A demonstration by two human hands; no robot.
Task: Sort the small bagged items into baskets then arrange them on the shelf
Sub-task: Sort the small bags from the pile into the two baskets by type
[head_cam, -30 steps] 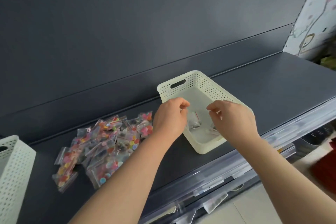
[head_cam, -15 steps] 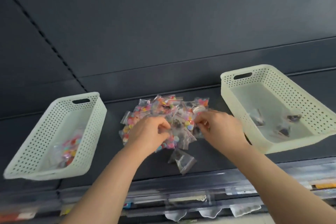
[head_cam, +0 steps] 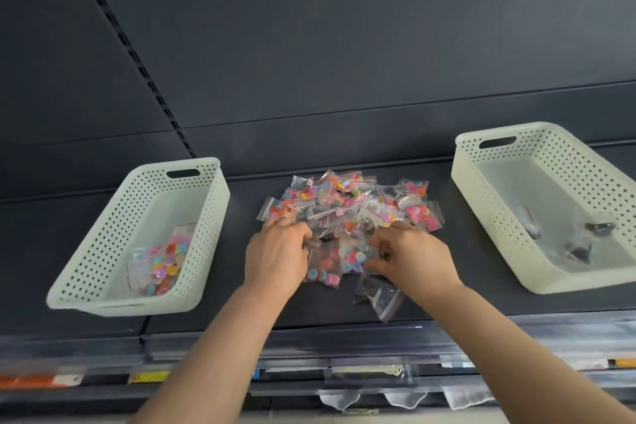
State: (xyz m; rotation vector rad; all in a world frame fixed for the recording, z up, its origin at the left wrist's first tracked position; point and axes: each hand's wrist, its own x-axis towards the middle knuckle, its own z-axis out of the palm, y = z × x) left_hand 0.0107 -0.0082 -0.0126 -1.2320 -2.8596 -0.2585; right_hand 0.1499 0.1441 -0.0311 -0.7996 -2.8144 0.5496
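Left basket (head_cam: 103,251) – white, perforated, slot handle on its far wall – sits on the dark shelf (head_cam: 323,310) at 9 o'clock from the pile, well apart from it; a few button bags (head_cam: 161,265) of mixed pastel colours lie at its near end. The pile (head_cam: 351,203) of small clear zip bags is mid-shelf, mostly colourful buttons, some with dark contents, bags overlapping in a loose heap. Left hand (head_cam: 278,258) rests on the pile's 8 o'clock edge, palm down, fingers curled and a little spread over the bags, fingertips touching them; cannot tell if it actually grips one. Right hand (head_cam: 409,258) is on the pile's 4 o'clock edge, palm down, thumb and fingers (head_cam: 389,234) curled toward each other, pinching a dark-item bag (head_cam: 383,253) between them. A loose clear bag (head_cam: 382,296) with dark contents lies flat at 5 o'clock from the pile, just beside the right wrist, near the shelf's front edge. Right basket (head_cam: 488,217) – same white perforated type – sits at 3 o'clock from the pile, well apart, angled; a few dark bags (head_cam: 585,241) lie scattered on its floor. Dark back panel (head_cam: 344,45) runs behind everything at 12 o'clock. Label strip (head_cam: 344,372) with blurred tags runs along the shelf front at 6 o'clock.
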